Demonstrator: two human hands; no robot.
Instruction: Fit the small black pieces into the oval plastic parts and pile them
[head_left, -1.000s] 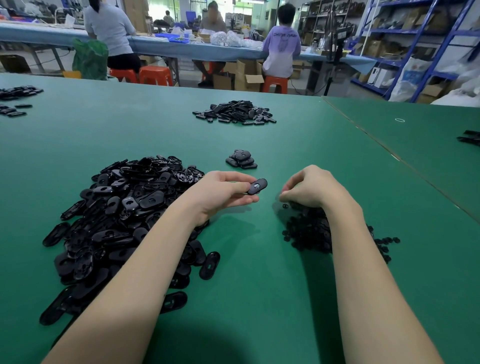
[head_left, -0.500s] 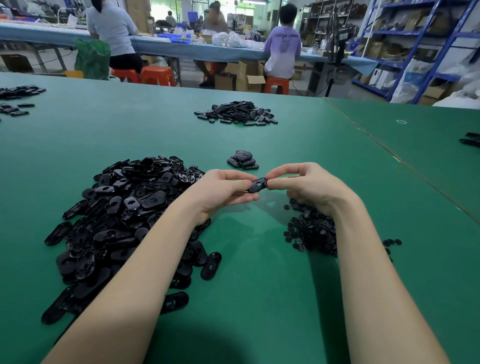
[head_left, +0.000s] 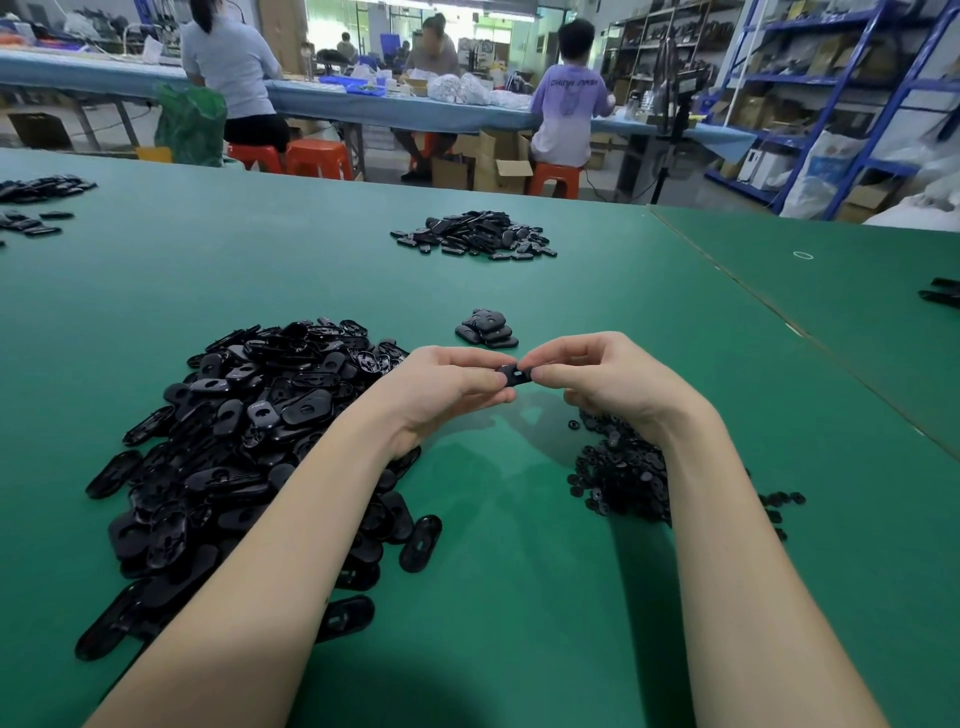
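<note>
Over a green work table (head_left: 493, 597), two bare forearms reach forward from the bottom edge, and both hands meet above the surface around a single oval plastic part (head_left: 515, 375). Left hand (head_left: 447, 387) pinches one end of that part between thumb and curled fingers; right hand (head_left: 608, 379) pinches the other end, its fingers bent down over it. A pale slot shows on the part's upper face between the two thumbs; whether a small black piece sits in it cannot be told.

Beneath and left of the left forearm spreads a large heap of loose oval parts (head_left: 234, 447), glossy black, several lying apart on the cloth near its edge. Under the right wrist lies a lower mound of small black pieces (head_left: 621, 478), a few scattered to the right of the arm.

Just beyond the hands sits a small pile of oval parts (head_left: 487, 328), a handful stacked on one another. Farther back on the same table lies a second, flatter heap (head_left: 475, 236). More black parts rest at the far left edge (head_left: 39, 189) and at the far right edge (head_left: 940, 293), past a seam in the green covering.

Behind the table, people sit on orange stools (head_left: 317, 158) at a long blue-covered bench (head_left: 363, 106), with cardboard boxes (head_left: 498, 166) under it and blue shelving (head_left: 841, 83) loaded with goods at right.
</note>
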